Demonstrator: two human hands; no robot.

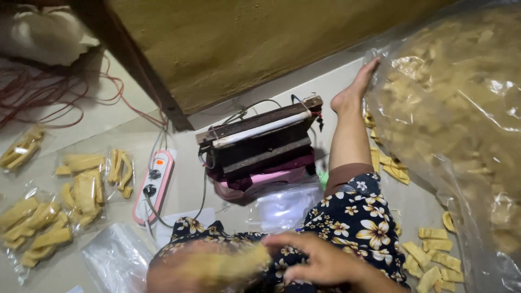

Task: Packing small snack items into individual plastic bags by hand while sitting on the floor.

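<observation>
My left hand [179,268] is a motion-blurred shape at the bottom edge over my flower-print lap [358,222]. It seems closed around a blurred bunch of yellow chips [233,263]. My right hand [320,260] lies on the lap just right of them, fingers bent, fingertips reaching the end of the bunch. Whether it grips them is unclear. My bare leg [350,125] stretches out along the floor towards the wall.
A dark bag-sealing device [260,135] with wires sits ahead on the floor, with a pink-and-white power strip [154,187] to its left. Several small filled chip bags [81,184] lie at the left. A huge clear sack of chips [456,125] fills the right; loose chips [434,260] and empty plastic bags [116,260] lie nearby.
</observation>
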